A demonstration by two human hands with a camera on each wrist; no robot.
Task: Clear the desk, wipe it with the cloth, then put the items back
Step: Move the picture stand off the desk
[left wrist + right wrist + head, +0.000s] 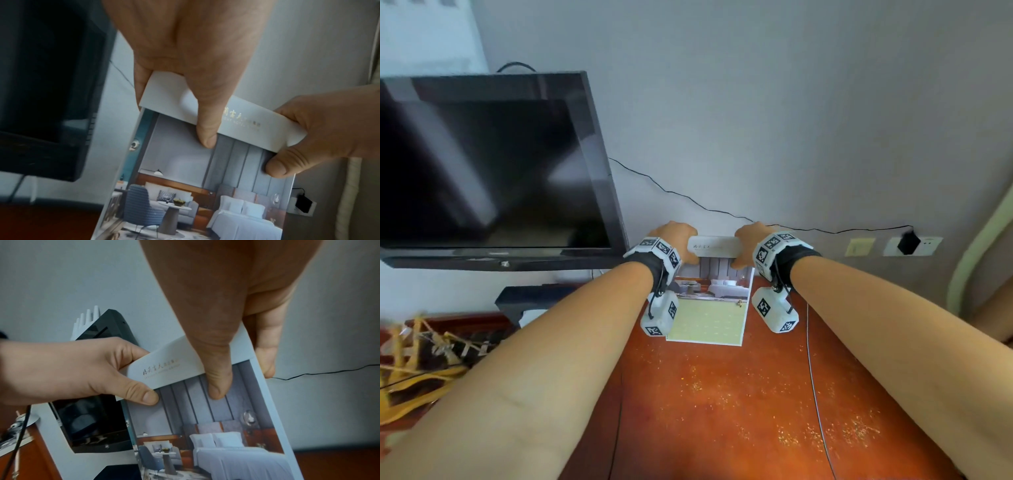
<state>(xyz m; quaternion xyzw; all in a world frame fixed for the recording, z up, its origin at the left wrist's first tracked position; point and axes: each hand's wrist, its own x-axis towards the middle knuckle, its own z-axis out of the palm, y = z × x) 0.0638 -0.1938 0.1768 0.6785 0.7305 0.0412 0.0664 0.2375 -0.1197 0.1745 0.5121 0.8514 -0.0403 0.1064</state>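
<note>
A hotel brochure (710, 308) with a white top band, a bedroom photo and a pale green lower part stands tilted at the back of the red-brown desk (722, 428), near the wall. My left hand (679, 245) pinches its top left corner, thumb on the front. My right hand (743, 250) pinches the top right corner the same way. In the left wrist view the left hand's thumb (205, 113) lies over the brochure (185, 170), as does the right hand's thumb (218, 369) over the brochure (226, 426) in the right wrist view. No cloth is in view.
A dark TV (482, 164) hangs on the wall at left above a black stand (524, 298). A thin cable (815, 377) runs along the desk's right side. A black plug (909, 241) sits in a wall socket. Yellow-brown clutter (421, 359) lies at the left.
</note>
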